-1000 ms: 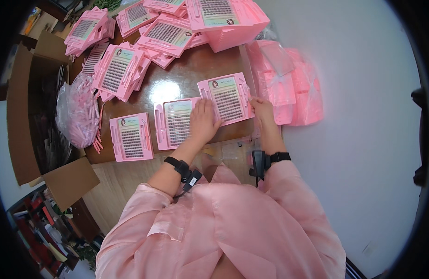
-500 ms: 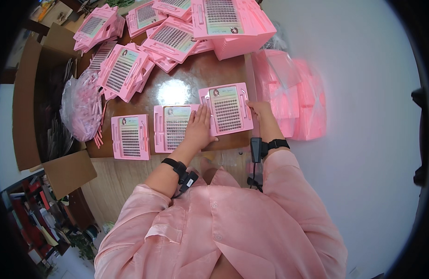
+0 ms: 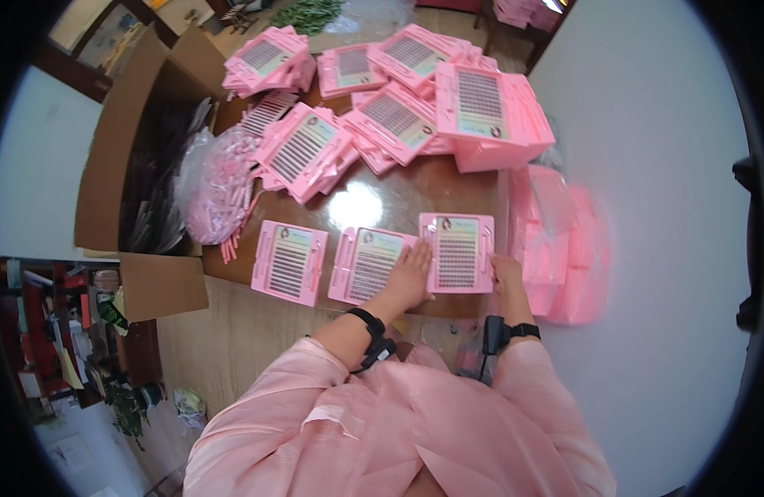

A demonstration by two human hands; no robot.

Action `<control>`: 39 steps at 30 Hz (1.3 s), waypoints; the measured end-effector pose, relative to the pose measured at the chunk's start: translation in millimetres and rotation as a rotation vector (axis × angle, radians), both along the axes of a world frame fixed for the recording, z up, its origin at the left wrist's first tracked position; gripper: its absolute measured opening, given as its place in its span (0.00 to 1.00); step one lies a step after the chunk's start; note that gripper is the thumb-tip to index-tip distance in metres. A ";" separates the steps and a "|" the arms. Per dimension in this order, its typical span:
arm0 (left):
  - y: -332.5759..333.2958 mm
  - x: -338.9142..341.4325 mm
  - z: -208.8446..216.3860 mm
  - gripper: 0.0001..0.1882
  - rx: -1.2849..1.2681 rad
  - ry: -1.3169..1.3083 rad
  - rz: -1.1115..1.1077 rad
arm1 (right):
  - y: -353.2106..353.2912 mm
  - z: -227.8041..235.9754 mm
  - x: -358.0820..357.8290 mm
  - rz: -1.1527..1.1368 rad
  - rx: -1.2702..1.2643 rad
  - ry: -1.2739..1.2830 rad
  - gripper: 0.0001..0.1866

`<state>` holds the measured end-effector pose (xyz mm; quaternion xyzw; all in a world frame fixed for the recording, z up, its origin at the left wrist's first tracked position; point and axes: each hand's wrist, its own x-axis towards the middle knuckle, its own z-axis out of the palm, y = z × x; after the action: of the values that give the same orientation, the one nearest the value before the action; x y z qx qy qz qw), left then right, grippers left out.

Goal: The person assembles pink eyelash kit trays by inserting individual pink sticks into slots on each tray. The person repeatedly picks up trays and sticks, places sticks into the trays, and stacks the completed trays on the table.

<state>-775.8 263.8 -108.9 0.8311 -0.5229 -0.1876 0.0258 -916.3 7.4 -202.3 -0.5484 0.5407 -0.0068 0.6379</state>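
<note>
Three pink false-eyelash trays lie in a row along the table's near edge: a left tray (image 3: 289, 262), a middle tray (image 3: 357, 286) and a right tray (image 3: 457, 273). Each carries rows of dark lash clusters on a pale card. My left hand (image 3: 409, 277) rests with fingers stretched out over the middle tray's right side, its fingertips at the right tray's left edge. At that tray's right edge is my right hand (image 3: 508, 273), fingers curled against the rim. What lies under its fingertips is hidden.
Stacks of pink lash trays (image 3: 303, 149) fill the table's far side, with a tall stack (image 3: 514, 116) at right. A clear bag of pink sticks (image 3: 224, 186) sits by an open cardboard box (image 3: 108, 182). Bags of pink trays (image 3: 556, 248) stand right of the table.
The whole view has shifted and turned slightly, so the table sits lower and farther right in it. Both hands stay on either side of the right tray.
</note>
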 end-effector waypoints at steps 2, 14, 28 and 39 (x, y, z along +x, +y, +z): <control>1.0 0.9 1.2 0.60 0.004 -0.001 -0.008 | -4.7 -6.6 2.1 -0.086 0.040 0.010 0.10; 2.5 3.0 8.8 0.61 0.042 0.034 -0.014 | 19.5 4.8 6.7 0.128 -0.654 0.227 0.12; 79.3 243.9 76.5 0.27 -0.840 0.590 0.711 | 80.9 50.6 43.4 -0.498 -0.567 -0.101 0.11; 110.3 551.1 68.3 0.31 -1.345 1.558 1.367 | 195.3 71.4 84.9 -0.607 -0.506 -0.112 0.09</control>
<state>-224.7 374.1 -40.6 0.4218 0.1810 -0.2745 0.8450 -831.4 202.7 -130.9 -0.5021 0.6240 -0.3578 0.4801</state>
